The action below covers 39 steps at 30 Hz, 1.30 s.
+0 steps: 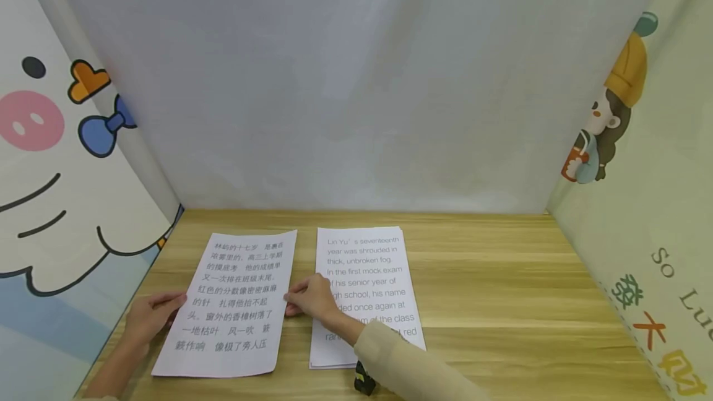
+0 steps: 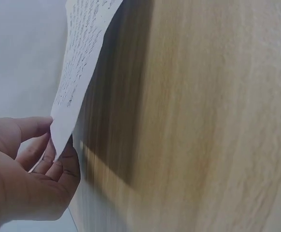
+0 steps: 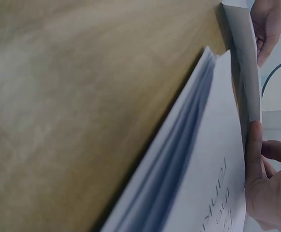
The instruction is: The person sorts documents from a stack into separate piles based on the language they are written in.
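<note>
A white sheet of paper printed with Chinese text is held between both hands, raised off the table in the left wrist view. My left hand pinches its left edge between thumb and fingers. On the opposite edge, my right hand pinches the paper the same way. Under the right forearm lies a stack of paper whose top page carries English text; hand and sleeve hide part of the print. Several layered sheets show along the stack's edge in the right wrist view.
The wooden table extends to the right of the stack. A small black object sits by the stack's near edge, partly behind the sleeve. A grey wall closes the back, with cartoon-printed panels at left and right.
</note>
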Motion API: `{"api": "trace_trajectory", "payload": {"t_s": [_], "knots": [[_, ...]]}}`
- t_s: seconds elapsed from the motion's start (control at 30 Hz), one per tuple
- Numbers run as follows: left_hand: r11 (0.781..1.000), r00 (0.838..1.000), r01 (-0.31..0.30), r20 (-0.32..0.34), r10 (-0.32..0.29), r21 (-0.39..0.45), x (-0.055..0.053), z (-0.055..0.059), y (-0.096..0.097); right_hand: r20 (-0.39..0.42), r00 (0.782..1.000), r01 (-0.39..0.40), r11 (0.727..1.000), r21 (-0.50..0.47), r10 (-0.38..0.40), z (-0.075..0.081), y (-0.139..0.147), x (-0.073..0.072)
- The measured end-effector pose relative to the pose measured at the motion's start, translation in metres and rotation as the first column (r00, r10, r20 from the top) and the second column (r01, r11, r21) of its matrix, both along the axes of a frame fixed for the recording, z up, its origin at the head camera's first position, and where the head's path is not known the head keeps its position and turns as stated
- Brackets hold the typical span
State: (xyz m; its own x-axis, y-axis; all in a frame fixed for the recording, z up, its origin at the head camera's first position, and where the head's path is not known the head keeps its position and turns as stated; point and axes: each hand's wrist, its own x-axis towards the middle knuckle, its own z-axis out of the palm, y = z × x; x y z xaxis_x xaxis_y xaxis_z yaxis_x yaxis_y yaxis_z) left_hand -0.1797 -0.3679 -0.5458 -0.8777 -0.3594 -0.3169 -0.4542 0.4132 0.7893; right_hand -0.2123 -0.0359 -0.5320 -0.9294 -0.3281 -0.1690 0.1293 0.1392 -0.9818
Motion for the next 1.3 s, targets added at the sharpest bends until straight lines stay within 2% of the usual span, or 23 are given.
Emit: {"api": "trace_trajectory", "payload": {"t_s": [0.17, 0.3, 0.5, 0.6, 0.73, 0.97, 1.1, 1.3], "knots": [[1.0, 1.0, -0.018, 0.001, 0.018, -0.021, -0.001, -0.006, 0.001, -0.019, 1.0, -0.011, 1.0, 0.015, 0.011, -0.001, 0.001, 0.002], [0.999, 1.0, -0.028, -0.01, 0.027, -0.045, -0.001, -0.005, 0.002, -0.028, 0.999, -0.026, 1.0, 0.008, 0.026, 0.003, 0.005, 0.002], [0.985, 0.992, -0.101, -0.086, 0.09, -0.137, 0.002, 0.007, 0.007, -0.053, 0.997, -0.049, 0.999, 0.008, 0.05, 0.009, 0.016, 0.001], [0.981, 0.987, -0.119, -0.123, 0.101, -0.152, 0.005, 0.015, 0.012, -0.059, 0.997, -0.052, 0.998, 0.022, 0.053, 0.011, 0.024, 0.0], [0.985, 0.99, -0.077, -0.132, 0.057, -0.152, 0.004, 0.021, 0.024, -0.051, 0.997, -0.058, 0.998, 0.022, 0.059, 0.017, 0.04, -0.002], [0.991, 0.991, 0.042, -0.124, -0.058, -0.124, -0.002, 0.028, 0.054, -0.016, 0.999, -0.028, 0.998, 0.061, 0.029, 0.019, 0.075, -0.005], [0.987, 0.986, 0.111, -0.109, -0.125, -0.118, -0.001, 0.032, 0.071, 0.003, 1.0, 0.006, 0.997, 0.075, -0.006, 0.02, 0.098, -0.006], [0.98, 0.972, 0.186, -0.132, -0.194, -0.075, -0.004, 0.037, 0.097, 0.028, 0.995, 0.093, 0.99, 0.105, -0.096, 0.022, 0.138, -0.005]]}}
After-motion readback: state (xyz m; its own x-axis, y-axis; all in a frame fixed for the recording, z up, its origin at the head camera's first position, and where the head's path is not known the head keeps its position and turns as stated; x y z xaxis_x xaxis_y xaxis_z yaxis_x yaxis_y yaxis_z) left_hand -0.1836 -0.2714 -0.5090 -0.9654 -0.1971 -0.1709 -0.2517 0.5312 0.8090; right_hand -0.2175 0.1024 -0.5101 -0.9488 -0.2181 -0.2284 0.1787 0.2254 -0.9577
